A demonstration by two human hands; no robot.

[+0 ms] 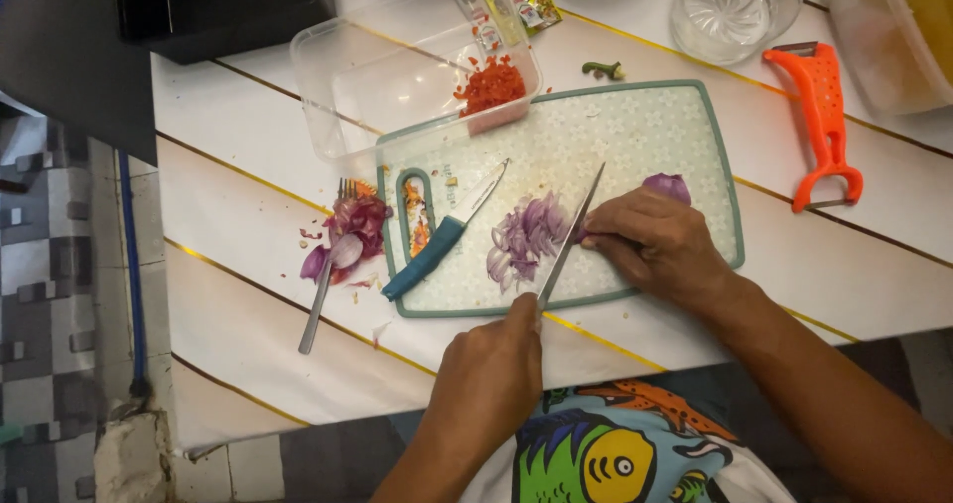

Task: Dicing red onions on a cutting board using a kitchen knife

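My left hand grips the handle of a long knife, whose blade slants across a pale green cutting board. My right hand presses its fingers on a piece of purple shallot right beside the blade; most of that piece is hidden under the fingers. A pile of sliced purple shallot lies just left of the blade. Another shallot half sits behind my right hand. A second knife with a teal handle rests on the board's left part.
A clear plastic container holding chopped red chili overlaps the board's far left corner. Shallot peels and a fork lie left of the board. An orange peeler and a glass juicer are at the far right.
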